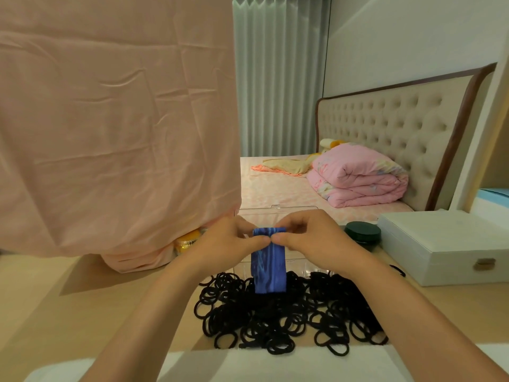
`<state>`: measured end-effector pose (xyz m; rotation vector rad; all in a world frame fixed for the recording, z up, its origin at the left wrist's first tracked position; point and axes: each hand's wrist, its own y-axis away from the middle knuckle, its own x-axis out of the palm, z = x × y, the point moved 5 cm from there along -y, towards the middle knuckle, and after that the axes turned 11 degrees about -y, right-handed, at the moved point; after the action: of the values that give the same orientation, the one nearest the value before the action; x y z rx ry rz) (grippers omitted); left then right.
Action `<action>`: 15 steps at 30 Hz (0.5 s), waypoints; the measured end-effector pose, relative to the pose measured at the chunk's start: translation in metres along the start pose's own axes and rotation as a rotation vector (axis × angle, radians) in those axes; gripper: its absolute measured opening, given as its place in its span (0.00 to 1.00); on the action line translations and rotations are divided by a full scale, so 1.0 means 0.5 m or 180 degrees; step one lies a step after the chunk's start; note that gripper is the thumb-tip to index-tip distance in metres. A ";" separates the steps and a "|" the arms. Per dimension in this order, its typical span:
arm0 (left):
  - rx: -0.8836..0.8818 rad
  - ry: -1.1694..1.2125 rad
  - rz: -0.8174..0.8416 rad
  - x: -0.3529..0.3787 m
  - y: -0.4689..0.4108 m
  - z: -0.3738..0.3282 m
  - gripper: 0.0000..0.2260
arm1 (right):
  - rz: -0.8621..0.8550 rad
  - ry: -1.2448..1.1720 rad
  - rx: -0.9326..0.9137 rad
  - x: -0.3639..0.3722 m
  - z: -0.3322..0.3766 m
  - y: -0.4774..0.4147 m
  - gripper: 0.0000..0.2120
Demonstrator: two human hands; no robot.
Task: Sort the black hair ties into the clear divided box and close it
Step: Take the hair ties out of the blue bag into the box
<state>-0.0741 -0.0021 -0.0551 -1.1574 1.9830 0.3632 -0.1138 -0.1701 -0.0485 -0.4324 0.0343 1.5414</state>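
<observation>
A heap of black hair ties (289, 312) lies on the light wooden tabletop in front of me. Behind it stands the clear divided box (303, 264), its lid (275, 212) raised upright at the back; my hands hide most of it. My left hand (231, 244) and my right hand (311, 241) meet above the box. Both pinch the top edge of a blue patterned bag (268, 271), which hangs down in front of the box onto the heap.
A pink cloth (115, 128) drapes over something at the left, with a yellow container (188, 241) under its edge. A dark green round jar (362, 234) and a white latched case (446, 244) sit at the right. A bed with a folded pink quilt (358, 180) is behind.
</observation>
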 end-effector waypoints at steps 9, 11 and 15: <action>-0.0154 0.1221 -0.0367 0.016 -0.009 0.004 0.11 | 0.0275 -0.0820 0.0469 0.022 -0.037 0.001 0.11; -0.0176 0.1303 -0.0297 0.019 -0.009 0.009 0.10 | 0.0224 -0.0888 0.0477 0.018 -0.040 0.001 0.10; -0.0153 0.1484 -0.0049 0.030 -0.008 0.016 0.11 | 0.0191 -0.0960 0.0558 0.020 -0.039 0.005 0.09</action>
<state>-0.0708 -0.0089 -0.0710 -1.3812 2.3711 0.1387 -0.1111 -0.1663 -0.0699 -0.0583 -0.0524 1.6335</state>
